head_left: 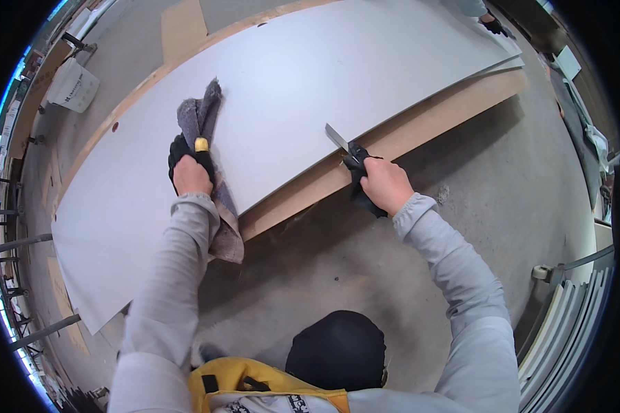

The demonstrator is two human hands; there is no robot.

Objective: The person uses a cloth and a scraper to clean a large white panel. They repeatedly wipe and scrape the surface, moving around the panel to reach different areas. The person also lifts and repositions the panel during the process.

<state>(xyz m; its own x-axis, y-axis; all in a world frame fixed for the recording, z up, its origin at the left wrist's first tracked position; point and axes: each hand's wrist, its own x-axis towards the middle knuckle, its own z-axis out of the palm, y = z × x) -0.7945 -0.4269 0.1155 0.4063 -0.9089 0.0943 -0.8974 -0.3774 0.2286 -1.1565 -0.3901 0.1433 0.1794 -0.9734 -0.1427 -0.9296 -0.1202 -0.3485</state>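
A large white panel (289,82) lies flat in front of me on a brown board (393,127) whose edge shows below it. Over the panel's near edge hangs a grey-brown rag (226,237). My left hand (191,172), in a black-fingered glove, is closed on the rag and on a black object with a yellow end (201,144), whose kind is hidden. At the near edge, my right hand (386,182), also black-gloved, grips a scraper-like tool (337,137). Its narrow flat metal blade points up and left over the panel.
Another person's black-gloved hand (492,25) is at the panel's far right corner. A white bucket (74,86) stands at the far left. Metal bars (45,334) reach toward the panel's left end. Long grey strips (565,337) are stacked at the lower right, above the concrete floor (310,275).
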